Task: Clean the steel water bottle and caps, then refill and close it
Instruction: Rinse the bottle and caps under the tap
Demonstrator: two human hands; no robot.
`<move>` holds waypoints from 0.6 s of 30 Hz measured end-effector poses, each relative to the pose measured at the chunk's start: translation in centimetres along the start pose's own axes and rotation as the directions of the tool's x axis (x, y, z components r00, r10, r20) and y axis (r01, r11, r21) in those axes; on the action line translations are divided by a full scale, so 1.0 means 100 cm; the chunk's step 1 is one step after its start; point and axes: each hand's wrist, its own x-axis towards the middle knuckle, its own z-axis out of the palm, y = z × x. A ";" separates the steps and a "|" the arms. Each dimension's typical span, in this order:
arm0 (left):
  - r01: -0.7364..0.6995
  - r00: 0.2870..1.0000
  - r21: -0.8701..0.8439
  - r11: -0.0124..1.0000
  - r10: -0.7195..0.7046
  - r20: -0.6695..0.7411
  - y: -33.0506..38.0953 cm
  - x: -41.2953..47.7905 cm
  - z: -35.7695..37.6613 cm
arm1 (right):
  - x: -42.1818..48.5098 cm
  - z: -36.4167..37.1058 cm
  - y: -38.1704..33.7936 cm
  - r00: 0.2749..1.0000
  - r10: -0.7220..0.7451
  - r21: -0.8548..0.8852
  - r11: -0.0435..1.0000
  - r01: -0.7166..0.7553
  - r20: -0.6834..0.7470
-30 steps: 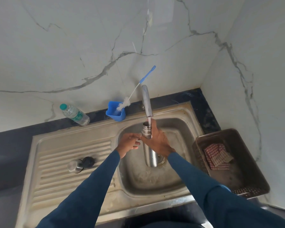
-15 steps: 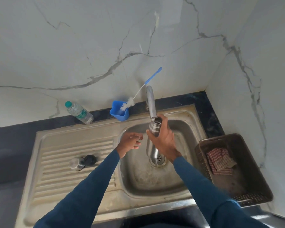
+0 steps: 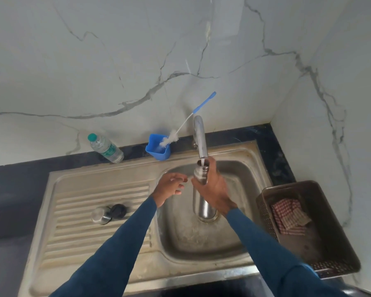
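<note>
The right hand is wrapped round the top of the steel bottle in the middle of the frame. It holds the bottle upright over the bowl of the sink. The bottle's mouth sits right under the tap, and water runs into it. The left hand hangs just beside the bottle with its fingers spread, holding nothing. The two hands are near but not touching.

The steel cap and the black cap lie side by side on the ribbed tray at the middle left.

I think the wet bottle may slip, since only one hand grips it. If it tips away from the tap, water could splash out. If it gets too full, it will spill over.
</note>
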 end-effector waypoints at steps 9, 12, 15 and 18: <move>0.025 0.999 -0.016 1.000 -0.025 -0.019 -0.005 -0.002 0.001 | -0.003 -0.003 0.001 1.000 -0.028 -0.003 1.000 0.028 0.014; 0.044 0.999 -0.003 0.999 -0.045 -0.029 -0.007 -0.002 0.003 | 0.001 -0.004 -0.001 0.998 -0.020 0.078 0.997 0.025 -0.061; 0.047 0.998 0.013 0.999 -0.047 -0.031 -0.006 -0.003 0.006 | -0.009 0.007 0.009 0.990 -0.026 -0.033 0.999 0.031 0.142; 0.013 1.000 0.016 1.000 -0.013 -0.006 -0.001 -0.006 0.005 | -0.007 -0.005 0.007 0.999 -0.035 0.012 0.999 0.035 0.032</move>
